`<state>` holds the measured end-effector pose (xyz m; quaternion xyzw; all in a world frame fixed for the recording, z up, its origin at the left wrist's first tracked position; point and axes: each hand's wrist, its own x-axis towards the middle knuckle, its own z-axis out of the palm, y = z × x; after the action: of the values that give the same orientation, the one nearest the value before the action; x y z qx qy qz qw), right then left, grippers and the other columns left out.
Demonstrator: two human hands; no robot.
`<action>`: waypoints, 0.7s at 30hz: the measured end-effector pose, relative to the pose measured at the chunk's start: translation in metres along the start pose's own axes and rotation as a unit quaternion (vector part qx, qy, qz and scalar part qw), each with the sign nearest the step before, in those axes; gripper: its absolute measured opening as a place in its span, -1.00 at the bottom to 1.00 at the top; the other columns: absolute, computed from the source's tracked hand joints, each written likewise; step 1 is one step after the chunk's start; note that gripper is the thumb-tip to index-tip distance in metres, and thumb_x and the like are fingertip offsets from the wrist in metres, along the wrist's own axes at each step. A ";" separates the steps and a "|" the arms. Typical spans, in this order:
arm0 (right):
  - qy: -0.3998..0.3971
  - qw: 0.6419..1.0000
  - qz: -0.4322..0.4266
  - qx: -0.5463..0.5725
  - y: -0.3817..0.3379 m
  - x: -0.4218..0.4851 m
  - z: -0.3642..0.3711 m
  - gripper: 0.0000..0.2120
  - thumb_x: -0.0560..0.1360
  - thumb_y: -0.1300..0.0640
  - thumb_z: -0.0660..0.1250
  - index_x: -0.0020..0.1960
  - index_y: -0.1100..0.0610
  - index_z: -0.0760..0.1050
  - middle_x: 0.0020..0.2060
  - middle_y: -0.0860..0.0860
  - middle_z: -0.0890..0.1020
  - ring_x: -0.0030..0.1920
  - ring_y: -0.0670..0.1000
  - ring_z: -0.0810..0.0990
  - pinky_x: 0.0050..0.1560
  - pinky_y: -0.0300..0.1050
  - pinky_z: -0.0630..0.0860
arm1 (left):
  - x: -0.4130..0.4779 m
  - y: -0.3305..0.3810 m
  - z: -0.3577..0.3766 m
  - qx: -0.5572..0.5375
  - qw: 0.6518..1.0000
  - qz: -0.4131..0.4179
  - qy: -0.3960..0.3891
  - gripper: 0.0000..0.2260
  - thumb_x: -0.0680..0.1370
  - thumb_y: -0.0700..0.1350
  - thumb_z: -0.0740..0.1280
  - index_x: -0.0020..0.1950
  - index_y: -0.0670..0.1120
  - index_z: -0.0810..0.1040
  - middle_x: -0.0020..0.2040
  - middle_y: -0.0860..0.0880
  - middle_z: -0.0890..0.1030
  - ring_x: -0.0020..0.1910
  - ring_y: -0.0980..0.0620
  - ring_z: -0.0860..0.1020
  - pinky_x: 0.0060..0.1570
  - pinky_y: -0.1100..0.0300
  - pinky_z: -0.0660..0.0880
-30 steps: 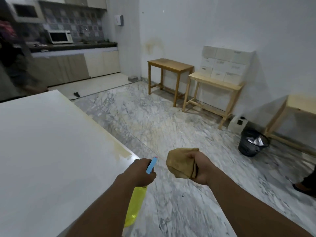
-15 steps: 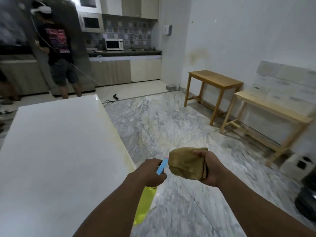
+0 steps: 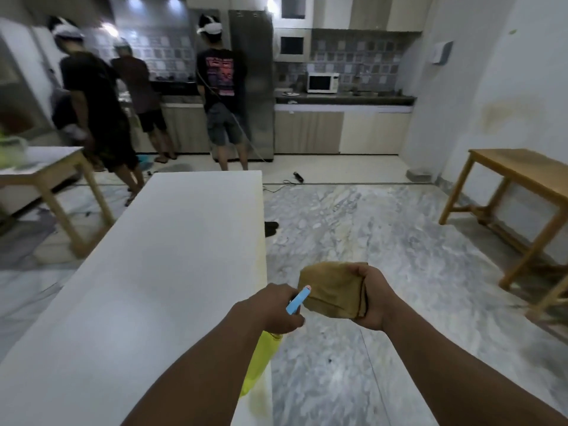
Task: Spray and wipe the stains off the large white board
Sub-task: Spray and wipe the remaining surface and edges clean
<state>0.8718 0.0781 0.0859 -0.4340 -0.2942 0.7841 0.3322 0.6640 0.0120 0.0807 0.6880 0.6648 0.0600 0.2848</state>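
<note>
The large white board (image 3: 159, 272) lies flat, stretching from the lower left toward the kitchen, with a yellowish tint along its right edge. My left hand (image 3: 273, 309) grips a yellow spray bottle (image 3: 261, 361) with a blue nozzle, held over the board's near right edge. My right hand (image 3: 373, 299) holds a folded tan cloth (image 3: 332, 290) just right of the nozzle, above the marble floor beside the board.
Three people (image 3: 224, 96) stand with their backs to me at the kitchen counter beyond the board. A wooden table (image 3: 519, 179) stands on the right, another small table (image 3: 46, 170) on the left. A cable and a dark object (image 3: 272, 227) lie on the floor.
My view has swung left, bringing the whole board, the kitchen and the people into sight. Both hands keep the same hold on the bottle and cloth, close together.
</note>
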 end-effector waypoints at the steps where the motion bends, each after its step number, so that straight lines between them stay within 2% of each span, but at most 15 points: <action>1: -0.007 1.000 0.006 -0.009 -0.012 0.015 0.001 -0.57 0.61 0.02 0.11 0.22 0.28 0.59 0.13 0.29 0.66 0.08 0.32 0.68 0.13 0.32 0.58 | 0.011 0.003 -0.003 -0.001 1.000 -0.007 0.008 -0.84 0.57 0.03 0.41 -0.01 -0.04 0.57 0.03 -0.06 0.64 0.02 -0.11 0.64 -0.08 0.12 0.48; 2: -0.017 1.000 0.012 -0.011 -0.022 0.029 0.003 -0.57 0.61 0.01 0.12 0.22 0.27 0.59 0.13 0.29 0.66 0.08 0.32 0.68 0.10 0.30 0.60 | 0.021 0.005 -0.006 0.000 1.000 -0.015 0.015 -0.84 0.57 0.03 0.41 -0.01 -0.05 0.57 0.05 -0.08 0.64 0.03 -0.11 0.64 -0.07 0.11 0.49; 4: -0.041 0.999 0.025 -0.016 -0.038 0.057 0.007 -0.56 0.59 -0.01 0.15 0.27 0.25 0.56 0.17 0.28 0.65 0.16 0.33 0.64 0.21 0.33 0.52 | 0.041 0.005 -0.012 -0.006 0.999 -0.033 0.021 -0.84 0.57 0.02 0.40 -0.03 -0.06 0.56 0.01 -0.07 0.63 -0.03 -0.09 0.62 -0.11 0.12 0.47; 5: -0.055 0.998 0.033 -0.021 -0.045 0.071 0.011 -0.57 0.59 0.00 0.15 0.28 0.25 0.56 0.17 0.29 0.64 0.17 0.34 0.63 0.21 0.34 0.52 | 0.053 0.002 -0.015 -0.014 0.999 -0.045 0.025 -0.85 0.56 0.02 0.40 -0.06 -0.05 0.54 -0.03 -0.05 0.61 -0.08 -0.06 0.59 -0.15 0.14 0.45; 8: -0.081 0.995 0.056 -0.035 -0.064 0.116 0.021 -0.58 0.61 0.02 0.12 0.21 0.27 0.59 0.13 0.29 0.66 0.08 0.33 0.67 -0.01 0.26 0.63 | 0.087 -0.015 -0.026 -0.038 0.995 -0.081 0.044 -0.82 0.54 0.07 0.40 -0.15 0.03 0.48 -0.10 0.01 0.57 -0.18 0.01 0.53 -0.23 0.19 0.39; 9: -0.086 0.993 0.062 -0.043 -0.071 0.134 0.025 -0.58 0.62 0.02 0.11 0.20 0.27 0.59 0.12 0.29 0.66 0.08 0.33 0.67 -0.01 0.26 0.63 | 0.101 -0.022 -0.031 -0.044 0.994 -0.090 0.051 -0.81 0.54 0.08 0.41 -0.15 0.03 0.48 -0.11 0.02 0.57 -0.19 0.02 0.53 -0.23 0.19 0.39; 13: -0.094 0.991 0.078 -0.063 -0.094 0.213 0.041 -0.55 0.62 0.01 0.08 0.24 0.27 0.58 0.15 0.29 0.65 0.18 0.33 0.63 0.22 0.33 0.51 | 0.157 -0.053 -0.057 -0.065 0.989 -0.116 0.060 -0.81 0.55 0.03 0.40 -0.17 -0.02 0.49 -0.18 0.02 0.55 -0.25 0.04 0.49 -0.24 0.18 0.39; 16: -0.091 0.989 0.090 -0.074 -0.115 0.269 0.051 -0.56 0.62 0.01 0.08 0.23 0.26 0.58 0.13 0.29 0.66 0.13 0.34 0.65 0.22 0.33 0.52 | 0.205 -0.070 -0.078 -0.095 0.982 -0.147 0.067 -0.82 0.48 -0.02 0.32 -0.29 0.00 0.40 -0.26 0.00 0.51 -0.29 -0.03 0.47 -0.27 0.13 0.38; 18: -0.083 0.988 0.095 -0.088 -0.136 0.302 0.057 -0.57 0.63 0.00 0.08 0.18 0.25 0.60 0.07 0.28 0.69 0.03 0.31 0.69 0.07 0.28 0.61 | 0.239 -0.075 -0.098 -0.086 0.982 -0.154 0.064 -0.85 0.43 0.03 0.29 -0.29 0.05 0.38 -0.26 0.02 0.49 -0.28 -0.04 0.48 -0.24 0.09 0.41; 20: -0.073 0.989 0.096 -0.086 -0.160 0.336 0.060 -0.58 0.63 0.03 0.08 0.10 0.27 0.63 0.02 0.28 0.70 -0.07 0.29 0.72 -0.16 0.20 0.67 | 0.276 -0.080 -0.122 -0.081 0.983 -0.149 0.067 -0.82 0.47 0.03 0.32 -0.28 0.09 0.37 -0.23 0.04 0.49 -0.24 -0.03 0.51 -0.21 0.09 0.42; 21: -0.068 0.989 0.097 -0.084 -0.172 0.351 0.060 -0.58 0.63 0.03 0.08 0.08 0.27 0.64 0.02 0.28 0.70 -0.08 0.28 0.72 -0.18 0.17 0.67 | 0.292 -0.083 -0.134 -0.075 0.984 -0.146 0.065 -0.80 0.50 0.02 0.34 -0.28 0.09 0.38 -0.22 0.03 0.51 -0.22 -0.04 0.53 -0.20 0.10 0.42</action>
<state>0.7236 0.4446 0.0713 -0.4325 -0.3375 0.8127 0.1962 0.5613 0.3272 0.0665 0.5544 0.7692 0.1122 0.2974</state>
